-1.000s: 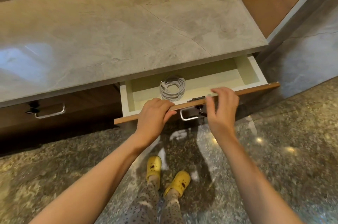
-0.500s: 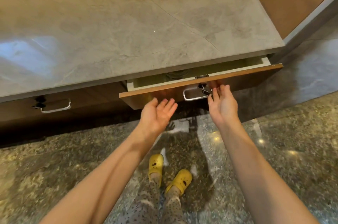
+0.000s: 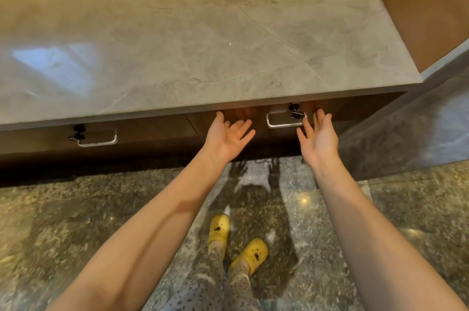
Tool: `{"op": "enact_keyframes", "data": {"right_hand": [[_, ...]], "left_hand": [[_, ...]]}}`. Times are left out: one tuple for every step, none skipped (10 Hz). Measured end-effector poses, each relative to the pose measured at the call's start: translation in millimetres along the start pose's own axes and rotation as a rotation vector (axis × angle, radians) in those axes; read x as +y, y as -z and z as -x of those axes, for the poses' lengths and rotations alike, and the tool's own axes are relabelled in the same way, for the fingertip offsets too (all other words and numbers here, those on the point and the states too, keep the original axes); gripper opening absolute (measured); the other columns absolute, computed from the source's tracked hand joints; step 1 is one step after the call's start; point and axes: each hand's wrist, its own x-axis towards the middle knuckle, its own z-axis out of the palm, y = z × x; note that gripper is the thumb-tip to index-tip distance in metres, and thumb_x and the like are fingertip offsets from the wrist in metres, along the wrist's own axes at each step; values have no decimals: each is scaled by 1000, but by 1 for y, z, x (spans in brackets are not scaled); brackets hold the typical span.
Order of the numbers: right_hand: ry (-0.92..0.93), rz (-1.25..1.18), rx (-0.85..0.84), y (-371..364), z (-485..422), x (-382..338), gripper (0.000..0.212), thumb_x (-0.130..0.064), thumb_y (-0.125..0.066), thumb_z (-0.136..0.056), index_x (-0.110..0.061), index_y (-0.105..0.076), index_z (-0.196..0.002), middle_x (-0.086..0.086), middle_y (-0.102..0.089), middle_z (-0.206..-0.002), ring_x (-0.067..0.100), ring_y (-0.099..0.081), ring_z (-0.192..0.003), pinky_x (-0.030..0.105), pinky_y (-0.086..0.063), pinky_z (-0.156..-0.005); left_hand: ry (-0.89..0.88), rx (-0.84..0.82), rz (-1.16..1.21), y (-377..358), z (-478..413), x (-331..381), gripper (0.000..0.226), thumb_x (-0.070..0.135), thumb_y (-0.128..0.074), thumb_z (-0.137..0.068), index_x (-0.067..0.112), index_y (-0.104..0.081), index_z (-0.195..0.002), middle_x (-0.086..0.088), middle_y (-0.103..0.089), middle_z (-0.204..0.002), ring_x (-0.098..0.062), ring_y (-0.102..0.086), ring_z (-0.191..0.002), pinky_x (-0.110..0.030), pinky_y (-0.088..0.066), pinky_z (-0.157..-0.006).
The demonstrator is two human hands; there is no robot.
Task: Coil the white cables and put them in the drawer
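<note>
My yellow perforated clogs [image 3: 219, 229] stand on the speckled polished stone floor [image 3: 76, 221], with open floor to either side. Ahead, my left hand [image 3: 228, 138] and right hand [image 3: 318, 138] are spread, fingers apart, holding nothing. Their palms face the brown wooden drawer front [image 3: 257, 124], one on either side of its silver bar handle [image 3: 284, 125]. The front sits flush under the grey marble countertop's [image 3: 203, 56] front edge, and the white cables are hidden.
</note>
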Motion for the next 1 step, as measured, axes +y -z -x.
{"op": "enact_keyframes", "data": {"right_hand": [[-29, 388, 223, 11, -8, 18, 45, -37, -29, -100, -15, -47, -135, 4, -50, -129, 19, -47, -122, 36, -36, -107]], "left_hand": [[34, 61, -331, 18, 5, 5, 58, 43, -32, -100, 16, -19, -150, -12, -30, -153, -27, -39, -135, -47, -35, -104]]}}
